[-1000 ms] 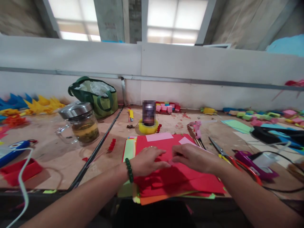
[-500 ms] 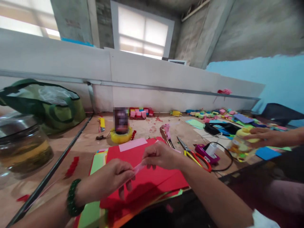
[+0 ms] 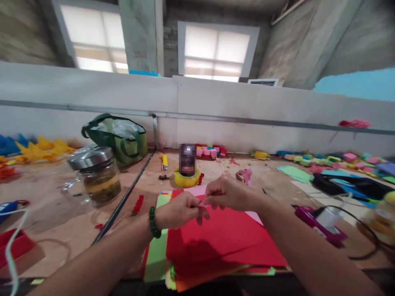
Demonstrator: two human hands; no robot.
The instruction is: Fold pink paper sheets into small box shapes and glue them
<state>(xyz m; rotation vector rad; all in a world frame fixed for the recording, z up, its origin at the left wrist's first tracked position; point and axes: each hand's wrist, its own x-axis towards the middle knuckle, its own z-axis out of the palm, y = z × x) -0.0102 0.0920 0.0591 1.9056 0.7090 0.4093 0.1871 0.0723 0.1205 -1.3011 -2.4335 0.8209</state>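
Both my hands meet above a stack of red paper. A thin pink paper strip runs between them, its middle showing in the small gap. My left hand, with a green bead bracelet at the wrist, pinches one end between thumb and fingers. The other end is held in the closed fingers of my right hand. Behind the hands, a pink sheet lies on the red paper, partly covered. Light green paper sticks out on the stack's left side.
A lidded glass jar of tea and a green bag stand at left. A pixelated phone-like object stands in a yellow tape roll. To the right are a purple power strip with cables and several folded-paper pieces.
The view has turned left, bringing blue and yellow folded paper into sight. My hands have drawn closer together on the pink strip. Another person's hand has left the view, and my right arm hides the scissors.
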